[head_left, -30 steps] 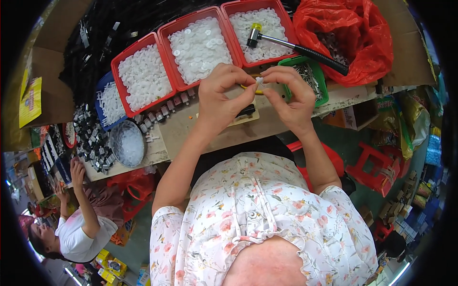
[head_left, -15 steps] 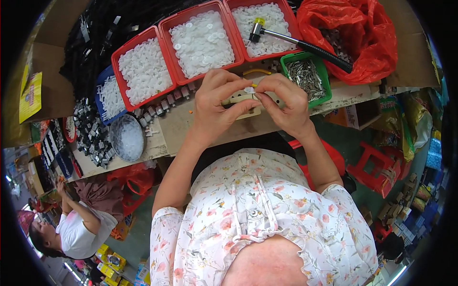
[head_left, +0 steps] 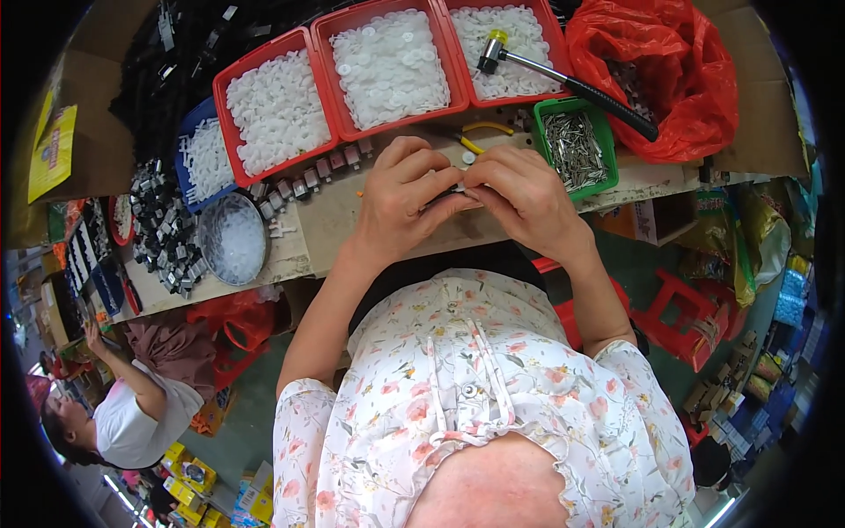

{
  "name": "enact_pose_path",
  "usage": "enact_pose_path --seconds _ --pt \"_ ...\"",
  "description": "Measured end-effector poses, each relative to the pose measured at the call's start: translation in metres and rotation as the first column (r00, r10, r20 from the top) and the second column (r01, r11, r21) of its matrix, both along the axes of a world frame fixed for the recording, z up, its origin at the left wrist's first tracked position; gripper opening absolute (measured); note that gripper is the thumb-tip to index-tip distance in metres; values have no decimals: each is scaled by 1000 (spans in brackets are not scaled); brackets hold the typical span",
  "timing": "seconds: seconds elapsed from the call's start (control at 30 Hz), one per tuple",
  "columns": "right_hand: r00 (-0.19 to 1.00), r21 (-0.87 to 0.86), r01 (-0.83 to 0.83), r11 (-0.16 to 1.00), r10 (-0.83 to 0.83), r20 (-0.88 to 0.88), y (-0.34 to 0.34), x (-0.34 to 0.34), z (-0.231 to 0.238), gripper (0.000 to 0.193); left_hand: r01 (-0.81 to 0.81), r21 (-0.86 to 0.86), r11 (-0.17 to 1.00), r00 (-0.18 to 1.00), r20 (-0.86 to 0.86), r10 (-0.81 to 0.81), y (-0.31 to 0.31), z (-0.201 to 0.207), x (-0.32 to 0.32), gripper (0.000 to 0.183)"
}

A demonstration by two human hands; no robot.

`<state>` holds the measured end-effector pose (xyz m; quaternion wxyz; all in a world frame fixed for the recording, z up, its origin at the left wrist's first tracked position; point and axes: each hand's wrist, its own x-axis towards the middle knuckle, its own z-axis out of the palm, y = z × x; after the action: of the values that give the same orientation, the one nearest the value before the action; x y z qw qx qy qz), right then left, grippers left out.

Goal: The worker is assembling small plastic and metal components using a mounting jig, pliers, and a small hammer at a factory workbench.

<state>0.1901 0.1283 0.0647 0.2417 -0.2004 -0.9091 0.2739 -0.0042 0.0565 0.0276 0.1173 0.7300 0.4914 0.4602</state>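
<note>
My left hand [head_left: 398,204] and my right hand [head_left: 532,199] meet over a brown board [head_left: 339,231] at the bench's near edge. Both hands are closed, fingertips pinched together around a small part [head_left: 458,187]. Fingers cover most of it, so its kind cannot be made out. Just beyond the fingertips lies a small white disc [head_left: 468,158]. Behind that, a yellow-handled tool [head_left: 480,132], which looks like pliers, is partly hidden by my right hand.
Red trays [head_left: 331,79] of white plastic parts line the back. A hammer [head_left: 572,86] rests across the right one. Nearby stand a green tray [head_left: 613,158] of metal pins, a red bag [head_left: 695,79] and a round bowl [head_left: 233,239]. Another person [head_left: 132,414] sits at left.
My hands have come closer together and lowered slightly, fingers curling further over the part. The cream block seen beneath them earlier is out of sight. More of the yellow-handled tool shows.
</note>
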Motion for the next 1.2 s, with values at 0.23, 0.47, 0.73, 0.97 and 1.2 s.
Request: enact_pose_path --seconds 0.23,0.47,0.73,0.97,1.2 --pt "983 -263 20 965 -67 -171 -5 -2 -13 21 -12 -32 999 997 75 14 -6 -1 -3 36" --pt "985 -160 45 986 -70 -157 -13 -6 -18 15 -35 -59 998 997 71 39 -11 -5 -3 37" --pt "993 21 92 996 -90 -81 -15 -15 -32 13 -161 -48 986 986 -58 159 -27 -11 -10 40" --pt "995 96 57 994 -64 77 -15 -25 -42 13 -236 14 972 959 -157 235 -51 -29 -16 41" --pt "985 161 10 987 -38 170 -17 -26 -40 12 -205 64 977 933 -289 215 -56 -36 -4 38"
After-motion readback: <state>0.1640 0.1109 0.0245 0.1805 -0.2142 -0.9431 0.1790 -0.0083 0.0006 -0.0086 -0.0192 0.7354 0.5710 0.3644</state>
